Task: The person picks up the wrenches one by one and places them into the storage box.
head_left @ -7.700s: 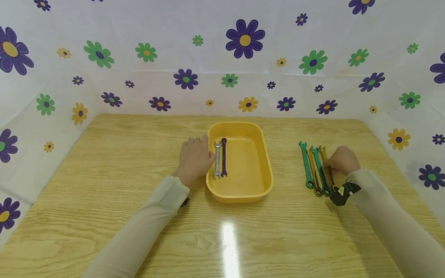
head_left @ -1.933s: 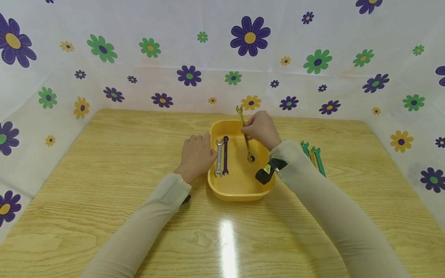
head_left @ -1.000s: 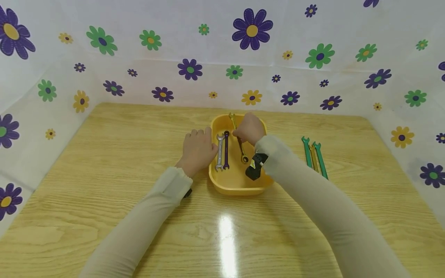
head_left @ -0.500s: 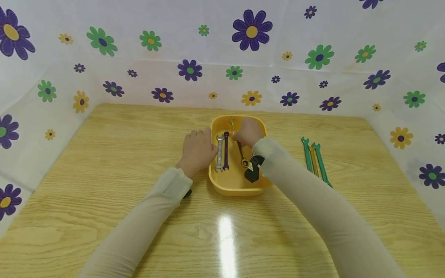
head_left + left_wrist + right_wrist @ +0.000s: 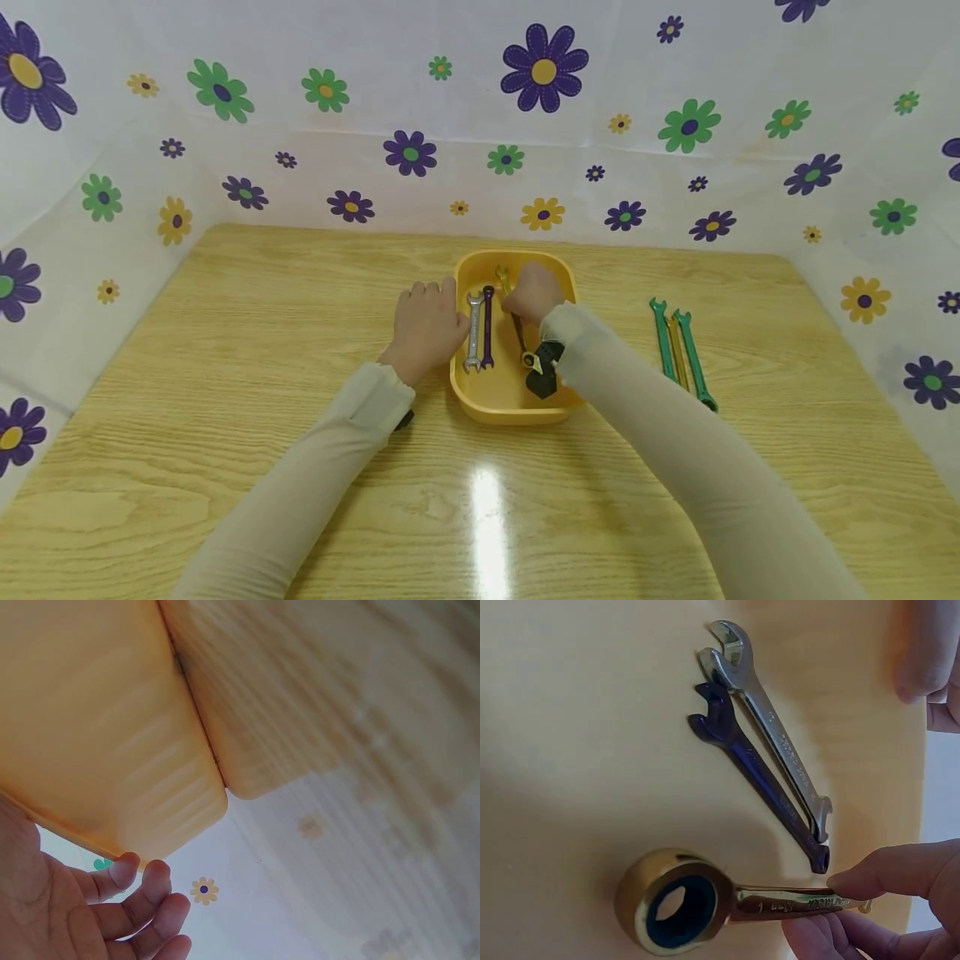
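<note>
My right hand (image 5: 534, 292) pinches a gold ratcheting combination wrench (image 5: 780, 901) by its shaft, low inside the yellow plastic tray (image 5: 517, 414). Its ring end points toward me and its open end toward the tray's back. To its left, a purple combination wrench (image 5: 488, 329) and a silver open-end wrench (image 5: 474, 333) lie side by side on the tray floor. My left hand (image 5: 426, 327) holds the tray's left rim, thumb over the edge. From the left wrist, its curled fingers (image 5: 154, 889) show beside the outer wall.
To the tray's right on the wooden table (image 5: 300, 500) lie two green wrenches, the left one (image 5: 662, 333) and the right one (image 5: 693, 354), with a gold wrench (image 5: 677, 350) between them. A flower-printed cloth (image 5: 337, 158) stands behind and along both sides.
My right hand has carried the gold wrench from the row at the right into the tray, then lowered it and drawn it slightly toward me. My left hand stays at the rim.
</note>
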{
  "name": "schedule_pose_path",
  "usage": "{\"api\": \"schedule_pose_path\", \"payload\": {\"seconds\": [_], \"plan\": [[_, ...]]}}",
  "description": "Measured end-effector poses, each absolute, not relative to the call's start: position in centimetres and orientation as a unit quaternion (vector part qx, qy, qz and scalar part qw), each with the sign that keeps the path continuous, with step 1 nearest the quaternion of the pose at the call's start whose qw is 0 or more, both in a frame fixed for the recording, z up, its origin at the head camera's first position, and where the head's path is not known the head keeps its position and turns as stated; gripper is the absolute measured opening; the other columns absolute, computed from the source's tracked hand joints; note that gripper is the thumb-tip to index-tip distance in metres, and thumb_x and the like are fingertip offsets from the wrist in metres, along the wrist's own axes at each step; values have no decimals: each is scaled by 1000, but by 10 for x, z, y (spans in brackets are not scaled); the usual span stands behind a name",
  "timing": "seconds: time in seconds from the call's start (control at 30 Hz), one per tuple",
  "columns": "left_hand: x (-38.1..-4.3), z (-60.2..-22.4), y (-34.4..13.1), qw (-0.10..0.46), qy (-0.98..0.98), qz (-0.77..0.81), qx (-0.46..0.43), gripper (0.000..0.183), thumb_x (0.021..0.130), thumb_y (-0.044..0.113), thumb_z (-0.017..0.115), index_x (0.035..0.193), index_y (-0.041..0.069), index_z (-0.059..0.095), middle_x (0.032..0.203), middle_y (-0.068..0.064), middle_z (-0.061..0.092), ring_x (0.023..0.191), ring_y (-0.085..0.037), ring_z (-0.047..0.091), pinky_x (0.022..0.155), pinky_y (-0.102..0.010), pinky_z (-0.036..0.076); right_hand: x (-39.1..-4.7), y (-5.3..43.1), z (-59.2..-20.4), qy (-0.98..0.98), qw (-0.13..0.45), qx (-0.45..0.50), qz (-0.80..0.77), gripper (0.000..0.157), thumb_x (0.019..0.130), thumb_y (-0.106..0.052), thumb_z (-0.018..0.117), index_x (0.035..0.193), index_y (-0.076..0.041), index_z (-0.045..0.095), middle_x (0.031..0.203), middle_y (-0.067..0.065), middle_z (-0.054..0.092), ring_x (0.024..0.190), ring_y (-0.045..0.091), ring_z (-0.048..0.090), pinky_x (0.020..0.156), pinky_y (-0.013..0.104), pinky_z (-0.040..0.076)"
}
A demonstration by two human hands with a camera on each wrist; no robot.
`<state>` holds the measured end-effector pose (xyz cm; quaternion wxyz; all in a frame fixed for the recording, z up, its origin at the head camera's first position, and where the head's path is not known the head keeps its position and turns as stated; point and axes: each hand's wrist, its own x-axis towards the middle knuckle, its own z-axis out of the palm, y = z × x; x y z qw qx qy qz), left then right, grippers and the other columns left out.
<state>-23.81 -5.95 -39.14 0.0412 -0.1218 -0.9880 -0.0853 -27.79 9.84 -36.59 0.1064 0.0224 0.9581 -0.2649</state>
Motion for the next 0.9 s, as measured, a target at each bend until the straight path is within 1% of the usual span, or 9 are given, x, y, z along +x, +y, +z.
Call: {"api": "schedule_pose_path", "payload": {"seconds": [0.17, 0.33, 0.6, 0.7, 0.9], "plan": [[-237, -392, -60, 49, -988, -85, -123, 26, 90, 25, 45, 102, 3, 46, 90, -16, 57, 89, -33, 54, 83, -45, 44, -278, 96, -370, 960, 104, 24, -261, 21, 74, -7, 65, 59, -7, 50, 50, 1, 48, 43, 13, 46, 41, 20, 36], [-237, -393, -60, 49, -987, -89, -121, 25, 89, 24, 46, 102, 3, 47, 90, -16, 57, 89, -33, 54, 83, -45, 44, -280, 96, -374, 964, 101, 19, -246, 22, 73, -7, 64, 59, -7, 47, 55, 2, 43, 48, 15, 42, 42, 22, 32], [-237, -392, -59, 43, -987, -93, -120, 24, 90, 24, 46, 101, 4, 46, 91, -15, 56, 90, -33, 53, 86, -45, 44, -283, 95, -380, 967, 110, 20, -231, 24, 73, -8, 64, 56, -8, 47, 50, 1, 46, 43, 13, 46, 40, 21, 34], [-237, -392, -59, 45, -987, -90, -121, 24, 90, 25, 46, 101, 4, 46, 91, -15, 56, 90, -33, 53, 85, -45, 44, -284, 94, -382, 966, 113, 22, -231, 27, 73, -7, 64, 54, -9, 44, 49, 1, 44, 42, 13, 44, 39, 20, 34], [-238, -394, -60, 54, -987, -82, -126, 25, 89, 25, 46, 101, 3, 46, 90, -16, 57, 89, -33, 54, 83, -45, 44, -284, 92, -383, 965, 123, 16, -229, 29, 72, -7, 64, 52, -9, 44, 46, 0, 43, 39, 12, 43, 38, 21, 34]]}}
